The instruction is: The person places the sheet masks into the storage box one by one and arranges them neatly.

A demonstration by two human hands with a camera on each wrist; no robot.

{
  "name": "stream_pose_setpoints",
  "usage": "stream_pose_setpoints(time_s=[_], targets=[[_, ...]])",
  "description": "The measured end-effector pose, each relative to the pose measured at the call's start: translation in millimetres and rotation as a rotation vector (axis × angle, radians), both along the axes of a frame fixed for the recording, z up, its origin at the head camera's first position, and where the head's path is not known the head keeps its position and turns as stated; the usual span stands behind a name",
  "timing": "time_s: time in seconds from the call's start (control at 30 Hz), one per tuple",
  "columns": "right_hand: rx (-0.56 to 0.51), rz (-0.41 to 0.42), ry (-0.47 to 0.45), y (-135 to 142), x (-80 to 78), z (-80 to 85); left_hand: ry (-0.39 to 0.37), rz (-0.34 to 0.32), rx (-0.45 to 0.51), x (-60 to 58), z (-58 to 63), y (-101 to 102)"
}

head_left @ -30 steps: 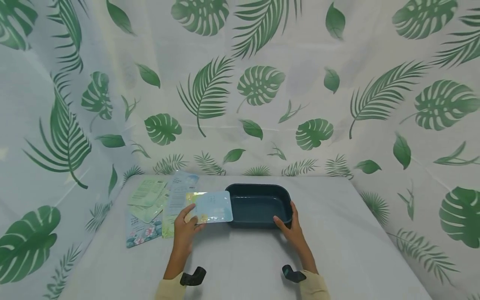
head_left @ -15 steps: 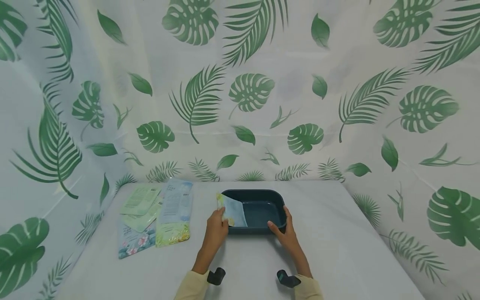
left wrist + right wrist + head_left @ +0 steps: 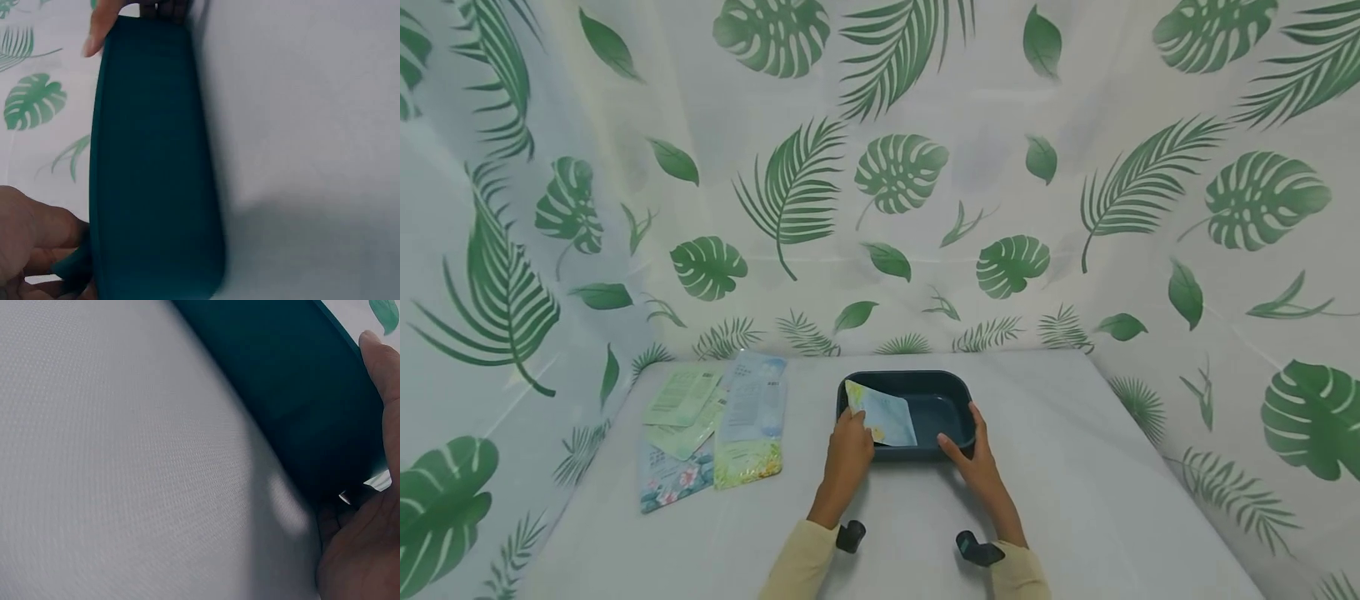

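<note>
A dark teal rectangular basin (image 3: 902,454) stands on the white-covered table. My left hand (image 3: 848,446) is at its front left corner and grips a light blue and yellow face mask packet (image 3: 889,414), which lies slanted inside the basin's left half. The hand hides the packet's lower left part. In the left wrist view, the fingers (image 3: 53,228) of that hand are beside the basin's rim. My right hand (image 3: 976,454) holds the basin's right end, thumb over the front rim and fingers along the outer side. The right wrist view has its thumb against the teal wall (image 3: 294,394).
Several other flat packets overlap on the table's left: green ones (image 3: 683,396), a blue and yellow one (image 3: 749,417) and a floral one (image 3: 676,477). A leaf-printed curtain (image 3: 925,275) rises behind the table (image 3: 1060,500) and along both sides.
My left hand has carried the packet rightward from beside the basin to inside its left half, tilting it on the way. My right hand still holds the basin's right end.
</note>
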State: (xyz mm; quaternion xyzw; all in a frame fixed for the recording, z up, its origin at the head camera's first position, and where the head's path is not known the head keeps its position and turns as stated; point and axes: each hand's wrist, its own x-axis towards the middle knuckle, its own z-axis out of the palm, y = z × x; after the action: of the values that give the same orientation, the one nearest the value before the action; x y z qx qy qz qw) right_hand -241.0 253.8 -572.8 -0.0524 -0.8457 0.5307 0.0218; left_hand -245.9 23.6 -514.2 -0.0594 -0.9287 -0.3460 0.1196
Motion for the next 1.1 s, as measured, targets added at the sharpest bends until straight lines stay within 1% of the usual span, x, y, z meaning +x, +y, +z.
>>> stream_pose_setpoints(time_s=[0.13, 0.23, 0.3, 0.37, 0.47, 0.53, 0.67, 0.73, 0.87, 0.97, 1.03, 1.1], targets=[[-0.003, 0.004, 0.004, -3, -1.3, 1.5, 0.028, -0.043, -0.058, -8.2, -1.7, 6], [-0.002, 0.001, 0.005, -4, -0.7, 1.0, 0.004, -0.058, -0.104, -12.5, -4.7, 9], [0.001, -0.003, 0.003, -4, -0.1, 0.5, -0.003, -0.050, -0.162, -14.6, -7.7, 12], [0.002, -0.009, 0.000, -4, 0.0, -0.3, 0.003, -0.046, -0.241, -15.9, -11.0, 17], [-0.001, -0.025, -0.007, -3, -0.7, -1.0, 0.055, -0.035, -0.359, -17.4, -14.2, 24], [-0.010, -0.032, -0.007, -3, -1.5, -2.1, 0.084, -0.026, -0.408, -17.3, -15.9, 27], [-0.017, -0.021, 0.014, -6, -2.3, -4.6, 0.131, 0.004, -0.443, -15.2, -17.5, 27], [-0.024, -0.016, 0.022, -7, -2.4, -4.9, 0.161, 0.008, -0.452, -14.2, -18.7, 26], [-0.036, -0.022, 0.028, -8, -3.0, -4.2, 0.264, 0.002, -0.458, -14.4, -20.7, 23], [-0.022, -0.026, 0.032, -6, -3.5, -3.2, 0.337, -0.002, -0.464, -14.7, -20.5, 23], [-0.014, -0.028, 0.033, -5, -3.5, -2.0, 0.355, -0.003, -0.473, -14.2, -19.9, 24], [-0.007, -0.030, 0.027, -4, -3.3, -1.4, 0.356, -0.002, -0.476, -13.9, -20.1, 25]])
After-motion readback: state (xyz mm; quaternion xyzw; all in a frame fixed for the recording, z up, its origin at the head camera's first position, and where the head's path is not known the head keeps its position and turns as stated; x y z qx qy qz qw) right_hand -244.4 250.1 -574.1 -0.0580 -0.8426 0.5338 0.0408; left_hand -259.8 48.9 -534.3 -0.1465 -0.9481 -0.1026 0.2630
